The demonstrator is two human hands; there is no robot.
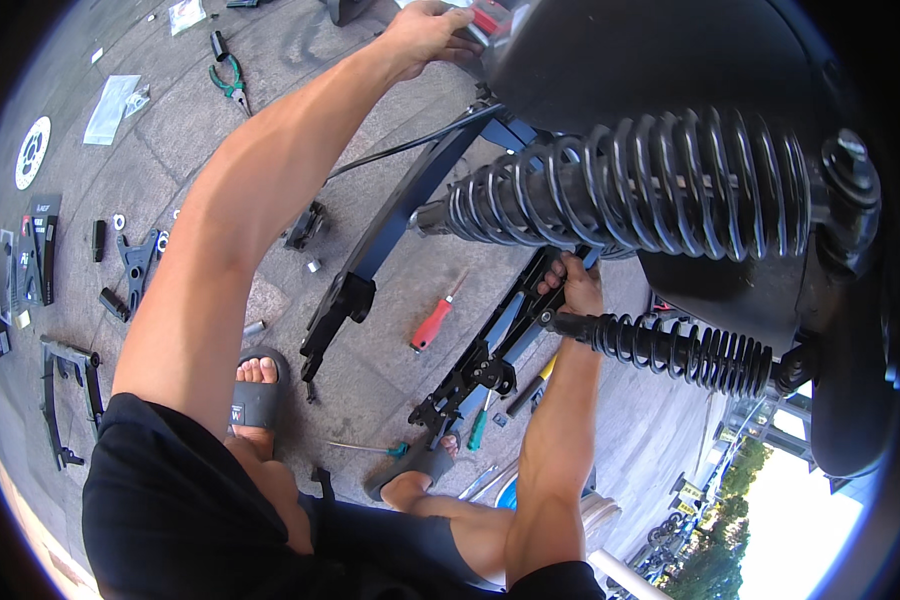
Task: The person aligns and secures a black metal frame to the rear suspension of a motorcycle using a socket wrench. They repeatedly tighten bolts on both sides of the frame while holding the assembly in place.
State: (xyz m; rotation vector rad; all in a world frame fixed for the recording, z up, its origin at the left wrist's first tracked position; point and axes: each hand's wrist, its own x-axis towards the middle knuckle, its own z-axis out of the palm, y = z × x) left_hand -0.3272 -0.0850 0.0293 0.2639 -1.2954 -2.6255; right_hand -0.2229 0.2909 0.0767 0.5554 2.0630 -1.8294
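At the top, my left hand reaches to the edge of a large black body panel, its fingers closed on a red and clear plastic part. What that part is exactly is hard to see. My right hand is closed around a black metal swingarm, below the big shock absorber. That shock absorber, with its black coil spring, crosses in front of both arms. A second shock absorber passes just above my right forearm. To the left runs another black arm.
On the paving lie a red-handled screwdriver, a green-handled screwdriver and green-handled pliers. Loose brackets, boxed parts, a brake disc and plastic bags are scattered at left. My sandalled feet stand close by.
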